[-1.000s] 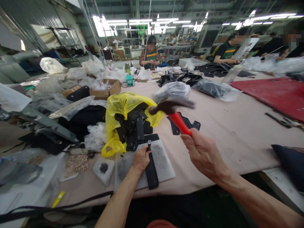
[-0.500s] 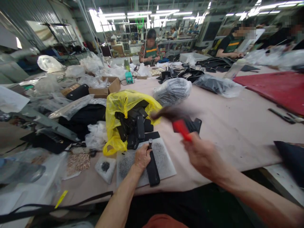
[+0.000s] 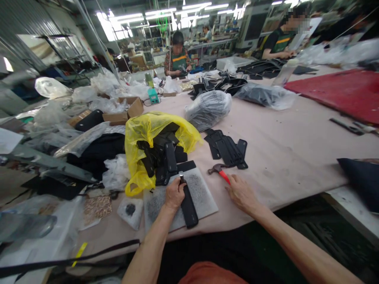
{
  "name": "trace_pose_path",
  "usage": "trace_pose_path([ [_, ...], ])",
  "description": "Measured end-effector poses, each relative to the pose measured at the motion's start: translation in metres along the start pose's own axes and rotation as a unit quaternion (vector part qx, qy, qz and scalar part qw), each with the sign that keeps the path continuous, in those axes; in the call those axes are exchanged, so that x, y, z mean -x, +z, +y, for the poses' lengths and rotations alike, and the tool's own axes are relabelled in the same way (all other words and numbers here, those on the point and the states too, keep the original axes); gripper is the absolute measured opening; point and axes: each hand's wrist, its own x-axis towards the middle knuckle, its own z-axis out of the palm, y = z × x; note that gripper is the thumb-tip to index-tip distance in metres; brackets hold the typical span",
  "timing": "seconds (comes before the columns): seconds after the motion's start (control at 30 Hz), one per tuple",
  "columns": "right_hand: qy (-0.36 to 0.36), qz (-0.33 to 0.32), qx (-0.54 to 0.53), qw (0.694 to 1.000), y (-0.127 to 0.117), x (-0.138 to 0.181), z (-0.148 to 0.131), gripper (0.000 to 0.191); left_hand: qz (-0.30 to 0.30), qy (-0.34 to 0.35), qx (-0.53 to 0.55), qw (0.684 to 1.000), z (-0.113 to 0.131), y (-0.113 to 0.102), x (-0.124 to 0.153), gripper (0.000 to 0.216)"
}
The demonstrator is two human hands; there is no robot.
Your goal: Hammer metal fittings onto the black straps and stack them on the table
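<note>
My left hand (image 3: 175, 193) is closed round a short metal punch (image 3: 181, 177), which stands upright at the far end of a black strap-like piece (image 3: 189, 209). That piece lies on a pale, black-speckled board (image 3: 204, 193). My right hand (image 3: 241, 193) grips a claw hammer (image 3: 222, 173) by its red handle, low over the table right of the board; whether its head touches the cloth I cannot tell. Beyond the hammer is a loose pile of similar black pieces (image 3: 227, 148). A yellow plastic bag (image 3: 133, 138), full of black pieces, lies open behind the board.
Left of the board sit a small white block (image 3: 130, 213) with a dark patch and a heap of small copper-coloured bits (image 3: 97, 207). A grey plastic-wrapped bundle (image 3: 209, 108) stands farther back. A red sheet (image 3: 340, 94) covers the right side. Two people work across the table.
My right hand has lowered the hammer from a blurred swing to near the table, uncovering the pile of black pieces. My left hand still holds the punch. The whole view has shifted slightly.
</note>
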Motion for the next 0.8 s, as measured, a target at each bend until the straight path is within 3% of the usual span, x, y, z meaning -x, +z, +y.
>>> trace_pose_path([
  [0.1,-0.138,0.063,-0.037,0.988,0.010,0.005,-0.053,0.041,-0.005,-0.009,0.008,1.000,0.001,0.000,0.001,0.013],
  [0.17,-0.206,0.051,-0.071,0.975,0.021,0.012,-0.088,0.045,-0.008,-0.020,0.011,1.000,0.002,0.000,0.001,0.014],
  [0.27,-0.243,0.027,-0.082,0.966,0.046,0.026,-0.119,0.059,-0.007,-0.051,0.028,0.998,0.004,-0.002,-0.004,0.015],
  [0.47,-0.232,0.017,-0.102,0.967,0.067,0.035,-0.119,0.062,0.065,-0.184,0.131,0.972,-0.005,-0.022,-0.025,0.023],
  [0.63,-0.236,0.002,-0.108,0.966,0.060,0.029,-0.115,0.066,0.050,-0.153,0.110,0.981,-0.004,-0.030,-0.006,0.020],
  [0.8,-0.286,-0.055,-0.089,0.953,0.057,0.044,-0.098,0.088,0.022,-0.110,0.122,0.986,0.000,-0.022,0.014,0.020],
])
